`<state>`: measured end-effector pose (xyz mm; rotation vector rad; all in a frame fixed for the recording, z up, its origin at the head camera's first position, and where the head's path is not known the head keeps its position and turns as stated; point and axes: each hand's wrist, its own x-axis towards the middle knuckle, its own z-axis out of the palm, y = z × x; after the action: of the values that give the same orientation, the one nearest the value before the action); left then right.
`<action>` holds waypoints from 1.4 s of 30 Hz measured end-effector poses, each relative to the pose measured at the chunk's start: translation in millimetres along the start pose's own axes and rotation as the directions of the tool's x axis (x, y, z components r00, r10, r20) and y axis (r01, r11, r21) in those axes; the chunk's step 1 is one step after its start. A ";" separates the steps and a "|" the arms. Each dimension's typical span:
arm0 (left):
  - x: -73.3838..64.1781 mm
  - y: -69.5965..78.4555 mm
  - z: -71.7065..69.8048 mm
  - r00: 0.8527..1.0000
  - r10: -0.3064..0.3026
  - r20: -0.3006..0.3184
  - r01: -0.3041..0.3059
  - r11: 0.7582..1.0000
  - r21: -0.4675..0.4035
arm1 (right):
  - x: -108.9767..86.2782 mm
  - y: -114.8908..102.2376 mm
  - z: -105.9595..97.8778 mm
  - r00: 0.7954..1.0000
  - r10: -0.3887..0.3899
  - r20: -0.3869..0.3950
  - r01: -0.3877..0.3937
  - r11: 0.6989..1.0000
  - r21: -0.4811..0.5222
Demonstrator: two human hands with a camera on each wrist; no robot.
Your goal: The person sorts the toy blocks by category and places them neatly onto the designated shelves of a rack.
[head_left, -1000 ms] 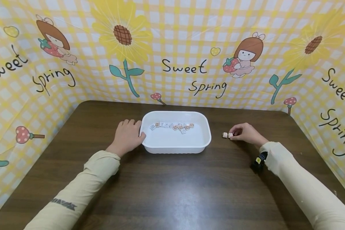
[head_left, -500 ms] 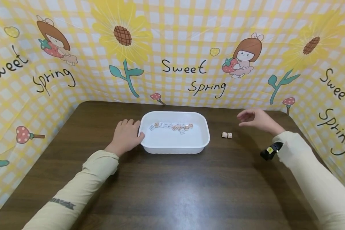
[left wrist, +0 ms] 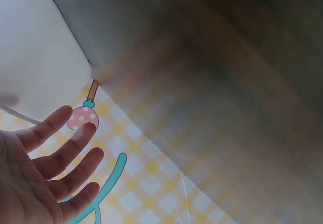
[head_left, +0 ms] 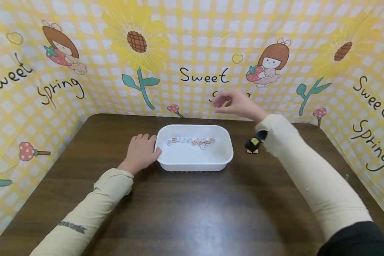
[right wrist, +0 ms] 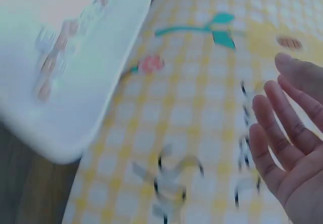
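A white plastic tray [head_left: 192, 158] stands on the table, with several small white and orange-beige keycaps [head_left: 200, 142] loosely scattered in it. My left hand [head_left: 140, 153] holds its left side, the thumb over the rim and the other fingers outside, loosely spread in the left wrist view. High behind the tray's right end, my right hand [head_left: 238, 103] hangs in the air. Its fingers are gently bent and nothing lies between them. Right of the tray, two keycaps [head_left: 255, 152] sit side by side on the table, partly covered by the right wrist's black camera.
The dark brown wooden table [head_left: 172, 206] reaches back to a yellow checked cloth [head_left: 198, 42] with printed flowers and lettering. This cloth also closes in both sides. My right forearm [head_left: 310, 174] crosses above the table's right part.
My right hand let go of the keycap beside the tray, rose, then swung left over the tray's far side. Two keycaps stay together on the table. The left hand has kept its place.
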<state>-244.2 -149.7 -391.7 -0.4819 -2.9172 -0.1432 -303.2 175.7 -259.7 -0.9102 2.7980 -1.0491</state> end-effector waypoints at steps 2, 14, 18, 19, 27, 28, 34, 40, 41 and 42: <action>-0.7 -1.0 0.3 1.000 -0.004 -0.002 0.004 1.000 0.002 | 19.2 -8.5 16.9 0.998 -0.041 0.039 0.041 0.999 -0.009; -1.5 -1.7 3.8 1.000 -0.008 0.007 0.007 0.999 0.031 | 83.2 -15.7 116.9 0.938 -0.103 0.332 0.141 0.986 -0.093; -2.0 -0.6 4.2 1.000 -0.001 0.007 0.001 1.000 0.030 | 85.7 -5.3 137.2 0.932 -0.075 0.355 0.137 0.979 -0.154; -2.7 -0.1 4.0 1.000 -0.002 0.007 0.002 1.000 0.031 | 85.0 -2.6 141.6 0.931 -0.066 0.360 0.134 0.977 -0.167; -8.6 -0.9 2.3 1.000 0.000 0.000 0.000 0.999 0.038 | 79.9 13.2 167.7 0.925 -0.069 0.374 0.160 0.963 -0.218; -8.9 -1.4 2.5 1.000 0.000 -0.003 0.000 0.999 0.039 | 80.3 14.3 170.1 0.926 -0.062 0.374 0.151 0.965 -0.215; -10.6 -2.6 2.6 1.000 -0.006 -0.021 0.006 1.000 0.029 | 82.4 18.5 182.2 0.932 0.017 0.361 0.072 0.970 -0.231; -11.4 -4.1 2.0 0.999 -0.015 -0.035 0.016 1.000 0.022 | 84.2 26.8 189.6 0.947 -0.006 0.320 0.076 0.976 -0.206; -11.1 -4.5 1.9 0.999 -0.017 -0.036 0.018 1.000 0.021 | 84.8 28.4 190.0 0.949 -0.016 0.316 0.080 0.978 -0.191; -10.8 -4.9 1.6 0.999 -0.017 -0.035 0.018 1.000 0.022 | 85.5 29.8 190.1 0.949 -0.021 0.314 0.080 0.981 -0.177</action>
<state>-236.1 -157.4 -395.7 -0.4456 -2.8861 -0.1208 -349.2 35.3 -409.6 -1.0651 2.6480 -0.5859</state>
